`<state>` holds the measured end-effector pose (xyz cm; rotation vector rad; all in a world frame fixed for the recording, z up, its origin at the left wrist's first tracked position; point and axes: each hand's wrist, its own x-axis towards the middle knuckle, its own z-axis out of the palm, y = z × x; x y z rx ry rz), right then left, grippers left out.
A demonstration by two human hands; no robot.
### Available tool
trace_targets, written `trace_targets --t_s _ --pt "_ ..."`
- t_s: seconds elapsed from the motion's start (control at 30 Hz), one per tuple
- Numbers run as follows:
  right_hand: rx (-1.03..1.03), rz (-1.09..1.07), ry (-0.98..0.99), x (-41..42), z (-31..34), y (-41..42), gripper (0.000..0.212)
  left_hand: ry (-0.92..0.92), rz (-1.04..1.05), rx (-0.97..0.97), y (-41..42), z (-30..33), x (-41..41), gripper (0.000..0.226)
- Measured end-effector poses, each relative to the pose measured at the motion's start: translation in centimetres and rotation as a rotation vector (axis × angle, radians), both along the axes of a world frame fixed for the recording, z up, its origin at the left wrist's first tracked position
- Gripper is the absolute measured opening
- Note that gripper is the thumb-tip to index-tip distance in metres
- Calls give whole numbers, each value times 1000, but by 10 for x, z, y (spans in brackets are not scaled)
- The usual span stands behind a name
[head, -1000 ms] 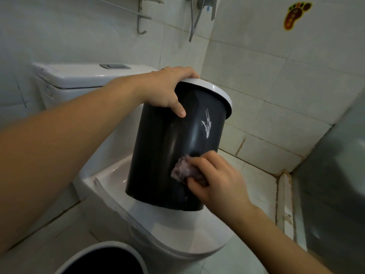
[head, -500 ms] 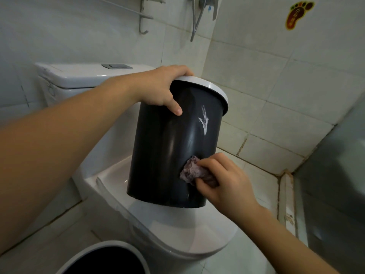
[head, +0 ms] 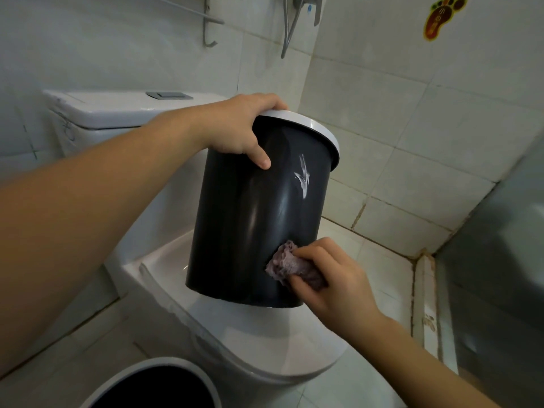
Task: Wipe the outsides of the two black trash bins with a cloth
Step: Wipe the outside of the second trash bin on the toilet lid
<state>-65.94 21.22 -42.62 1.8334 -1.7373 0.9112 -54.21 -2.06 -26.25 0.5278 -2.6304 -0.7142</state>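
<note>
A round black plastic trash bin with a white rim (head: 253, 219) fills the middle of the frame, tilted so its top leans toward the upper right, its base just above the closed lid of a white ceramic toilet (head: 265, 343); whether the base touches the lid cannot be told. The left hand (head: 238, 128) comes in from the left edge and grips the bin at its rim, fingers hooked over the white ring and thumb pressed on the dark wall just below it. The right hand (head: 329, 278), reaching up from the lower right corner, clutches a small crumpled purplish-grey cloth (head: 290, 265) and presses it against the lower right part of the bin's outer wall. A white smeared mark (head: 303, 178) shows on the upper right of the bin's side, well above the cloth. At the bottom edge, left of centre, the white rim and dark inside of a second black trash bin (head: 153, 381) appear, standing on the pale tiled floor (head: 59, 363) beside the toilet. The toilet's white cistern with a grey flush button (head: 169, 95) sits at the upper left. In the upper right corner an orange footprint-shaped sticker (head: 441, 16) is stuck to the white tiled wall.
</note>
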Motion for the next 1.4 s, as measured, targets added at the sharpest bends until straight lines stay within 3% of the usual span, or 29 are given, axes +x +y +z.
trace_targets --t_s 0.17,0.37,0.57,0.97,1.23,1.4 --pt "122 131 94 -1 -5 9 25 0 -9 5 0 1 0 80" --pt "-23 -44 -6 -7 4 -1 23 1 0 0 0 0 0 80" --pt "97 135 179 -2 -8 8 22 -3 -12 21 2 2 0 77" --pt "-172 -221 -91 -31 89 -54 30 -15 -12 -57 12 2 0 81" --pt "-97 -136 51 -18 72 -42 36 -25 -5 -59 10 2 4 83" --pt "-218 -325 -88 -17 93 -58 28 -31 -7 -113 16 3 -1 83"
